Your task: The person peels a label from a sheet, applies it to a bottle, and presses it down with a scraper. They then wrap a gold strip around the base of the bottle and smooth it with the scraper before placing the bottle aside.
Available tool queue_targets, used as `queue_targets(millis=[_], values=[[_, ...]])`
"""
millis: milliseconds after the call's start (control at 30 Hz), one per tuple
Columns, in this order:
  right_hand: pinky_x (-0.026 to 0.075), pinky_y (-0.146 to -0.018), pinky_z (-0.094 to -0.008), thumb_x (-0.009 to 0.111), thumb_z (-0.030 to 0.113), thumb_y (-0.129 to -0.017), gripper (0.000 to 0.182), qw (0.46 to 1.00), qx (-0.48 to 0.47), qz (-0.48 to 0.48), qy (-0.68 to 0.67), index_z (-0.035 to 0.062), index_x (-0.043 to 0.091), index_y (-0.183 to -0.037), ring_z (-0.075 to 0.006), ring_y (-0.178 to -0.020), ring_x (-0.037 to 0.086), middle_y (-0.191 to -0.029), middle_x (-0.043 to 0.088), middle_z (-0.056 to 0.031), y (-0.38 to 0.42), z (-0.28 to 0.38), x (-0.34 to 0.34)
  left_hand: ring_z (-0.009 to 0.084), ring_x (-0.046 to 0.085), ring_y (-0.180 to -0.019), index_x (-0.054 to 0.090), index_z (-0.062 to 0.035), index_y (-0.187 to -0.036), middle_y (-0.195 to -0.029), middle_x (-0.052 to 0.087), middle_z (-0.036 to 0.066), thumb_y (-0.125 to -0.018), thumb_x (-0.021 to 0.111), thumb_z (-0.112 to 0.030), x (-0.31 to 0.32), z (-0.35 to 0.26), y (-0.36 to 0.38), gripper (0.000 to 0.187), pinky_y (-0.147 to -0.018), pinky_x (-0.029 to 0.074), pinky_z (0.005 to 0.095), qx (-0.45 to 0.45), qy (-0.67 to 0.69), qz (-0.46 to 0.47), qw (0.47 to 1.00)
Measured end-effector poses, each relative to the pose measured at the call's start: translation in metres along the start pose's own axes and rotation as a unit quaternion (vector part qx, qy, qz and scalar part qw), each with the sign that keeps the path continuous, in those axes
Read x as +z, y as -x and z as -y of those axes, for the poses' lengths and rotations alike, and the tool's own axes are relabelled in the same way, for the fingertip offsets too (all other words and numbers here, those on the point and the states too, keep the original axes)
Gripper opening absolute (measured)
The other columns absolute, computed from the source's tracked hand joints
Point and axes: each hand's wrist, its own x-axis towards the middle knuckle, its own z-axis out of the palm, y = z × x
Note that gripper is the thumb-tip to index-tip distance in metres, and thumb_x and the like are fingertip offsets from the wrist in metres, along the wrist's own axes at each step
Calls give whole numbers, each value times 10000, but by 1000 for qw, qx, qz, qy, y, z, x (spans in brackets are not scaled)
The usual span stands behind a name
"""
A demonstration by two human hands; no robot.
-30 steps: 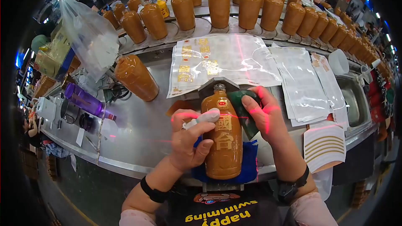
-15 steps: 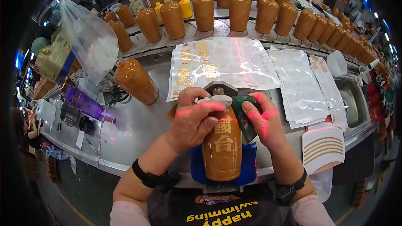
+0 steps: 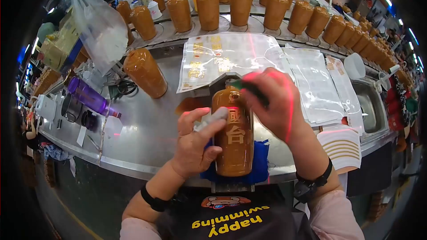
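Note:
A glossy brown bottle (image 3: 235, 158) with gold characters lies on a blue cloth (image 3: 261, 162) in front of me, its neck against a dark metal holder (image 3: 224, 79). My left hand (image 3: 191, 142) is at the bottle's left side, with a crumpled white cloth (image 3: 208, 121) held in its fingers near the upper character. Over the bottle's shoulder, my right hand (image 3: 278, 104) grips a dark green flat piece (image 3: 249, 90). Its exact kind cannot be made out. The hand partly hides the bottle's upper right side.
Printed transfer sheets (image 3: 235, 53) lie beyond the holder, with more sheets (image 3: 311, 84) to the right. Another brown bottle (image 3: 146, 73) stands at left, near a purple flask (image 3: 89, 95). Several bottles line the curved conveyor (image 3: 222, 23). A sink (image 3: 371, 106) is at right.
My right hand has risen to the bottle's neck and shoulder with the green piece. My left hand has moved down and left, uncovering the bottle's upper part. The conveyor bottles have shifted.

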Motion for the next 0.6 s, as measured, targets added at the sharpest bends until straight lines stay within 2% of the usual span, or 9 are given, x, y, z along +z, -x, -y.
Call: queue_targets(millis=[67, 133, 167, 267, 333, 400, 467, 500, 600], values=[[437, -727, -369, 757, 192, -720, 218, 977, -145, 72, 139, 110, 620, -870, -228, -763, 594, -795, 540, -46, 0, 23, -8, 346, 462, -1231, 565, -36, -1289, -1195, 630, 149, -983, 509, -408, 11, -6, 18, 485, -1057, 320, 461, -88, 80, -57, 991], [387, -695, -334, 727, 109, -656, 293, 970, -191, 146, 43, 150, 676, -942, -198, -693, 513, -721, 462, -6, 16, 43, -13, 382, 460, -1219, 529, 5, -1299, -1290, 540, 210, -984, 509, -396, 10, -8, 32, 510, -1059, 320, 464, -103, 67, -54, 991], [423, -697, -345, 743, 108, -712, 215, 962, -181, 198, -41, 137, 681, -916, -207, -708, 559, -749, 527, -17, 16, 54, -23, 387, 461, -1216, 531, 4, -1297, -1307, 520, 221, -983, 510, -401, 13, -8, 38, 512, -1058, 322, 463, -120, 84, -70, 987], [457, -679, -357, 749, 130, -775, 153, 953, -78, 197, -215, 100, 685, -911, -248, -738, 606, -781, 598, -45, 16, 33, -16, 391, 458, -1210, 534, -4, -1304, -1333, 480, 233, -982, 511, -414, 14, -12, 44, 522, -1060, 318, 456, -137, 93, -96, 981], [491, -664, -261, 698, 158, -894, 176, 966, 191, 73, -159, 28, 653, -1004, -125, -793, 634, -839, 677, -52, 24, 14, -11, 380, 451, -1214, 538, -10, -1312, -1333, 489, 218, -983, 510, -419, 13, -14, 33, 525, -1061, 312, 450, -96, 65, -84, 990], [496, -653, -257, 671, 160, -925, 182, 880, 324, -49, -343, 7, 630, -1014, -100, -770, 628, -878, 683, -77, 32, 7, -6, 359, 441, -1223, 545, -17, -1319, -1324, 528, 186, -985, 508, -419, 9, -13, 10, 525, -1059, 306, 443, -24, 12, -59, 998], [484, -668, -234, 668, 166, -939, 194, 860, 326, -79, -384, -2, 614, -1018, -64, -780, 584, -870, 660, -31, 34, 14, 10, 333, 434, -1227, 552, -24, -1323, -1311, 570, 136, -987, 501, -424, 13, -12, -6, 525, -1057, 296, 437, -6, -13, -27, 1000], [478, -683, -230, 668, 187, -941, 208, 888, 320, -64, -325, -2, 609, -1003, -64, -773, 568, -861, 643, -25, 39, 9, 17, 320, 430, -1228, 556, -27, -1325, -1305, 592, 112, -989, 498, -427, 14, -11, -12, 525, -1056, 292, 435, 7, -26, -9, 1000], [476, -690, -234, 656, 211, -951, 234, 832, 372, -82, -403, -10, 601, -1007, -61, -774, 553, -863, 630, -22, 53, -4, 21, 295, 436, -1217, 567, -32, -1321, -1289, 627, 57, -991, 485, -439, 21, -6, -8, 531, -1051, 286, 428, -1, -4, -46, 999]])
